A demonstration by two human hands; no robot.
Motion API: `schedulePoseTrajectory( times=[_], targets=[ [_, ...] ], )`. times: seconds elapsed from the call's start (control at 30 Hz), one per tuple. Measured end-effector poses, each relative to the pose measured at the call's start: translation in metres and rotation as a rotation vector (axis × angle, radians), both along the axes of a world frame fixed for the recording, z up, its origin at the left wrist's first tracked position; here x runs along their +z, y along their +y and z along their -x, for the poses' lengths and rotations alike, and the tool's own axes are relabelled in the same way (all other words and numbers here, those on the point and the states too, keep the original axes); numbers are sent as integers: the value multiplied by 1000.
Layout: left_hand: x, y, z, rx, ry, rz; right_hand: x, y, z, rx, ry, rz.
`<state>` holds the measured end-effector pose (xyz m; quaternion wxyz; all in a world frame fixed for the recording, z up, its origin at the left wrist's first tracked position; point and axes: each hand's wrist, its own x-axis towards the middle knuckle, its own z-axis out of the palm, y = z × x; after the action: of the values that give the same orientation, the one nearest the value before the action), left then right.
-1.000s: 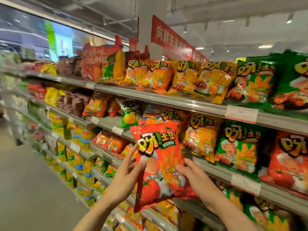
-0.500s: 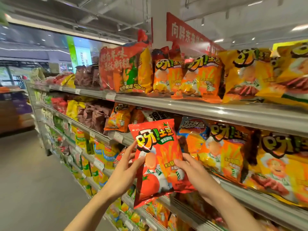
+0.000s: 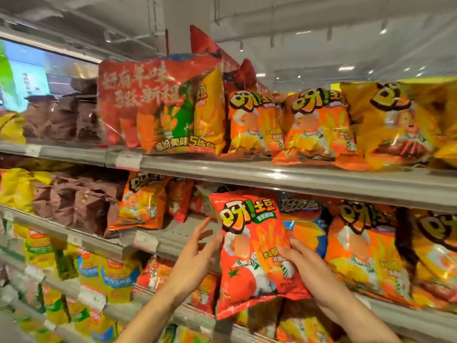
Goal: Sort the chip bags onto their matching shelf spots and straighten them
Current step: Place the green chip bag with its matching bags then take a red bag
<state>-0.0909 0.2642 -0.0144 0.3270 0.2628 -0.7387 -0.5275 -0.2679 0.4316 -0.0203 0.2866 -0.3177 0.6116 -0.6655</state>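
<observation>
Item: red tomato chip bag, held upright in front of the middle shelf. Judged light, air-puffed, slick foil, contents crushable; best held by its side edges. Right hand grips its right edge; left hand, fingers spread, touches its left edge.

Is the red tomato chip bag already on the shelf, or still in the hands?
Still in the hands: the right hand grips the red tomato chip bag, held upright before the shelf; the left hand touches its edge.
</observation>
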Motion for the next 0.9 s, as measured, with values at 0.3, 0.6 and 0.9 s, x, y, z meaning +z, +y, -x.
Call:
schedulePoseTrajectory(
  times=[0.3, 0.6, 0.9],
  targets=[
    [-1, -69, 50, -82, -48, -26, -3, -7, -32, -366, 114, -27],
    [-22, -90, 98, -96, 6, -129, -2, 12, -59, -564, 132, -152],
    [10, -110, 57, -68, 85, -18, 0, 5, -53, -645, 189, -158]
  ],
)
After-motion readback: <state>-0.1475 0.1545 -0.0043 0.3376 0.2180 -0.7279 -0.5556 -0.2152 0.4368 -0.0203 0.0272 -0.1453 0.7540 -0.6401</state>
